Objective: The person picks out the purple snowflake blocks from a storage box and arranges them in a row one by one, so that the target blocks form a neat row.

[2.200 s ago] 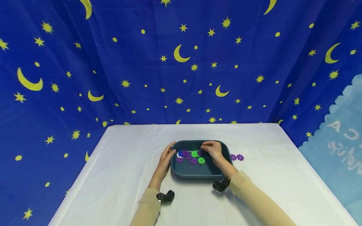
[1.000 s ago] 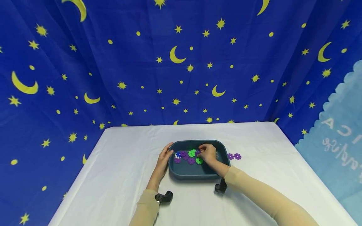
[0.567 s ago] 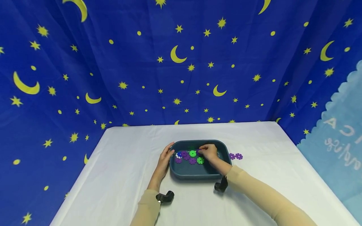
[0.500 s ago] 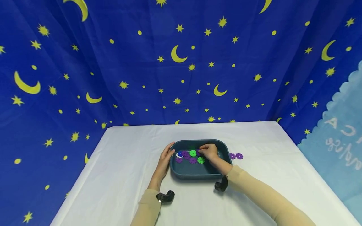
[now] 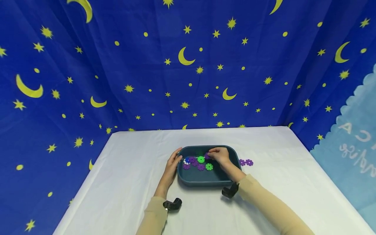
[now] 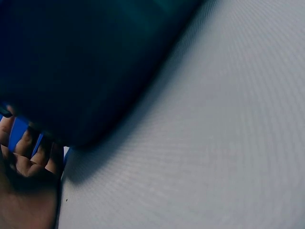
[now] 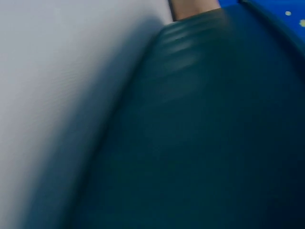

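A dark teal plastic tub [image 5: 202, 183] stands on the white-covered table, with several purple, green, blue and white notched snowflake discs inside. My left hand [image 5: 170, 167] holds the tub's left end, fingers at the rim; the left wrist view shows the fingers [image 6: 40, 157] along the tub's dark wall. Over the tub's right part, my right hand [image 5: 221, 156] pinches a purple snowflake disc [image 5: 207, 155] near the back wall. A green disc [image 5: 201, 159] lies left of it, and another green disc [image 5: 209, 166] lies nearer. The right wrist view shows mostly the tub's side, not the fingertips.
Two purple discs [image 5: 246, 162] lie joined side by side on the table, just outside the tub's right end. A blue curtain with yellow moons and stars [image 5: 188, 81] hangs behind and around the table. A light blue scalloped panel [image 5: 352, 140] is at the right.
My right hand first moved in to the discs near the green one, then drew slightly back and right with the purple disc between its fingers. My left hand has stayed at the tub's left end.
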A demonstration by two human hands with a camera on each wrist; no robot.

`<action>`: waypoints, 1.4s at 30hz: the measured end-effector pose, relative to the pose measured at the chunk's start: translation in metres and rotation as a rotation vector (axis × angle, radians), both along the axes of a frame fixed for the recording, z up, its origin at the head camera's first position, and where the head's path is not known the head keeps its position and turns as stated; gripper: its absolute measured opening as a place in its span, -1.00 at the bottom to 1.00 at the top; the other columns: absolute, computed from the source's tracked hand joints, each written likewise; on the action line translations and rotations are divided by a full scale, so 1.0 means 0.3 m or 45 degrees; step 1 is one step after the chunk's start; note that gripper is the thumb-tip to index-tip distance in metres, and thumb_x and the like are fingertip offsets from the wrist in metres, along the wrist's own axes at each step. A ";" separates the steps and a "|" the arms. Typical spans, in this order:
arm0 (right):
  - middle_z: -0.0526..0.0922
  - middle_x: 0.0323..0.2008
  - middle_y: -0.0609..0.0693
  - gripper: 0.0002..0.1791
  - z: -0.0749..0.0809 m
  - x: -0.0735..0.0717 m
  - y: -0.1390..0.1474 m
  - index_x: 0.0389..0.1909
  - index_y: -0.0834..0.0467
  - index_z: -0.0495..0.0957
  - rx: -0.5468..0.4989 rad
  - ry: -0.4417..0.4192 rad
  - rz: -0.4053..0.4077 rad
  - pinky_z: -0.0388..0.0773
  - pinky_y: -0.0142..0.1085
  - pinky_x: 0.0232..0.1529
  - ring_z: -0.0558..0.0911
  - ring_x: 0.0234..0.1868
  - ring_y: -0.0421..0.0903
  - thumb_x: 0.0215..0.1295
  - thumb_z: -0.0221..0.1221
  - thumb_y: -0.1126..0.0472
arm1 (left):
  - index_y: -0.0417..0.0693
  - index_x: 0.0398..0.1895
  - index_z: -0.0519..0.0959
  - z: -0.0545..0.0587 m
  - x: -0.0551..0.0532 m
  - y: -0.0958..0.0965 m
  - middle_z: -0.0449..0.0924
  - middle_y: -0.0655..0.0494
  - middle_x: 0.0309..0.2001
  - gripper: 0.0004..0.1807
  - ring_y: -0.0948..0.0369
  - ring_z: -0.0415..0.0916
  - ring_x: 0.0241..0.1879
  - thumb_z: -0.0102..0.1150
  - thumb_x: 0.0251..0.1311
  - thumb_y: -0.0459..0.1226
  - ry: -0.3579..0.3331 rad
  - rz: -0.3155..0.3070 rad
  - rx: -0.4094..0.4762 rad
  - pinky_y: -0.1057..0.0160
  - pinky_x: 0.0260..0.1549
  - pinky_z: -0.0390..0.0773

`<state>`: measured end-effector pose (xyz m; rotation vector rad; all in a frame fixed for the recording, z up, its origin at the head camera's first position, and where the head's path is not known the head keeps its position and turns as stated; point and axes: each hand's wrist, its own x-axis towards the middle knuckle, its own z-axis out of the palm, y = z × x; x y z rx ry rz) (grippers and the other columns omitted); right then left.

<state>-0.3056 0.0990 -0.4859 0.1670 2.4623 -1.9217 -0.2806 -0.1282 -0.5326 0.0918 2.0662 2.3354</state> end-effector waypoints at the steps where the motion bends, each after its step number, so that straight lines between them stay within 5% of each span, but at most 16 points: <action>1: 0.68 -0.59 -0.04 -0.82 0.004 0.000 0.004 -0.30 0.50 0.62 -0.009 0.001 0.001 0.57 -0.41 -0.45 0.53 -0.60 -0.33 0.07 0.27 0.46 | -0.04 0.37 0.29 -0.004 -0.003 0.001 0.17 -0.07 0.42 -0.50 0.08 0.06 0.38 -0.04 0.39 -0.21 0.010 0.005 -0.013 -0.04 0.42 -0.04; 8: 0.74 -0.43 0.12 -0.76 0.027 0.019 0.040 -0.20 0.49 0.61 -0.073 0.067 0.016 0.65 -0.24 -0.30 0.61 -0.55 -0.29 0.12 0.25 0.42 | -0.07 0.38 0.27 -0.008 -0.004 0.002 0.14 -0.08 0.44 -0.50 0.07 0.01 0.40 -0.06 0.39 -0.23 0.015 -0.005 -0.002 -0.05 0.41 -0.08; 11: 0.74 -0.40 0.14 -0.75 0.041 0.029 0.057 -0.19 0.51 0.60 -0.114 0.121 -0.002 0.65 -0.25 -0.32 0.62 -0.55 -0.29 0.12 0.25 0.44 | -0.11 0.38 0.26 0.029 0.014 0.000 0.15 -0.10 0.42 -0.50 0.06 0.05 0.37 -0.07 0.39 -0.28 0.013 -0.025 -0.010 -0.03 0.40 -0.03; 15: 0.73 -0.44 -0.02 -0.70 0.064 0.043 0.090 -0.13 0.54 0.56 -0.186 0.126 0.011 0.63 -0.37 -0.35 0.61 -0.53 -0.32 0.14 0.24 0.43 | -0.13 0.37 0.28 0.045 0.014 0.004 0.16 -0.12 0.42 -0.51 0.01 0.06 0.40 -0.06 0.39 -0.27 0.029 -0.027 -0.015 -0.07 0.41 -0.01; 19: 0.67 -0.52 -0.23 -0.67 0.085 0.051 0.123 -0.08 0.53 0.54 -0.269 0.068 0.003 0.60 -0.47 -0.37 0.60 -0.52 -0.37 0.16 0.23 0.43 | -0.06 0.37 0.28 0.003 -0.015 0.005 0.13 -0.07 0.45 -0.49 0.01 -0.01 0.46 -0.04 0.38 -0.20 0.044 -0.009 -0.009 -0.08 0.43 -0.08; 26: 0.67 -0.57 -0.32 -0.88 0.094 0.076 0.182 -0.33 0.20 0.70 -0.398 0.032 -0.052 0.57 -0.51 -0.37 0.60 -0.50 -0.40 0.14 0.25 0.41 | -0.13 0.37 0.27 0.032 0.014 -0.003 0.08 -0.12 0.46 -0.51 -0.02 -0.09 0.47 -0.09 0.40 -0.29 0.012 -0.030 -0.002 -0.10 0.43 -0.11; 32: 0.67 -0.57 -0.32 -0.83 0.100 0.094 0.255 -0.47 0.01 0.69 -0.430 0.014 -0.117 0.54 -0.56 -0.39 0.60 -0.51 -0.41 0.17 0.26 0.36 | -0.15 0.38 0.25 0.078 0.050 0.000 0.07 -0.14 0.46 -0.51 -0.01 -0.05 0.44 -0.10 0.40 -0.32 0.001 -0.050 -0.007 -0.08 0.42 -0.06; 42: 0.66 -0.60 -0.34 -0.75 0.087 0.094 0.368 -0.55 -0.08 0.67 -0.415 0.036 -0.240 0.52 -0.57 -0.38 0.60 -0.50 -0.40 0.19 0.24 0.35 | -0.12 0.38 0.26 0.074 0.044 -0.001 0.05 -0.11 0.47 -0.51 -0.01 -0.08 0.47 -0.09 0.40 -0.30 -0.006 -0.051 0.002 -0.08 0.43 -0.10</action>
